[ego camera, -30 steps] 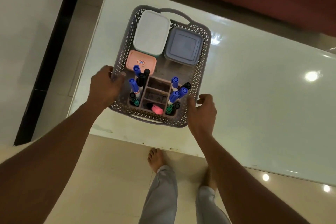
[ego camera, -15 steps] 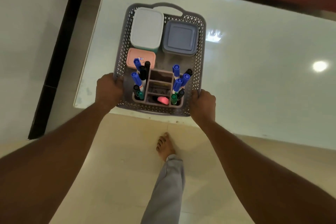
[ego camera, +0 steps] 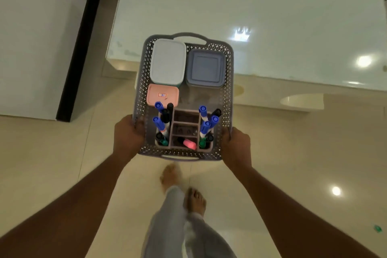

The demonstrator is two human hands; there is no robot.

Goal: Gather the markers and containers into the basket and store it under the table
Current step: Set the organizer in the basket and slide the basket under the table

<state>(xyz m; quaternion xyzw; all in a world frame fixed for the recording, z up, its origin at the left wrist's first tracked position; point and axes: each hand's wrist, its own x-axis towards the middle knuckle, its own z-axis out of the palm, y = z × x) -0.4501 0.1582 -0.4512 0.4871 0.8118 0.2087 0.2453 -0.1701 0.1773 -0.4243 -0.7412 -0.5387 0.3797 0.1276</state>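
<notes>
You are holding the grey perforated basket [ego camera: 227, 98] in the air by its two long sides. Your left hand [ego camera: 128, 136] is closed around the left rim near the near corner, and your right hand [ego camera: 236, 146] is clamped on the right rim opposite it. The basket's far end overlaps the near edge of the glossy white table [ego camera: 272, 16]; its near end hangs above the beige floor tiles [ego camera: 52, 163].

Inside, at the far left, lies a white-lidded container [ego camera: 168, 62], and just beside it on the right a grey-blue square container [ego camera: 206, 68]. Nearer to you on the left sits a small pink box [ego camera: 163, 94] with a label on its lid. At the near end stands a brown divided organiser [ego camera: 186, 128], with blue, black and green capped markers [ego camera: 206, 126] upright in its left and right compartments and a pink highlighter [ego camera: 190, 144] lying in the nearest middle slot.

Your bare feet [ego camera: 195, 201] show below the basket, and a small green object [ego camera: 378, 228], too small to identify, lies on the floor at the far right.
</notes>
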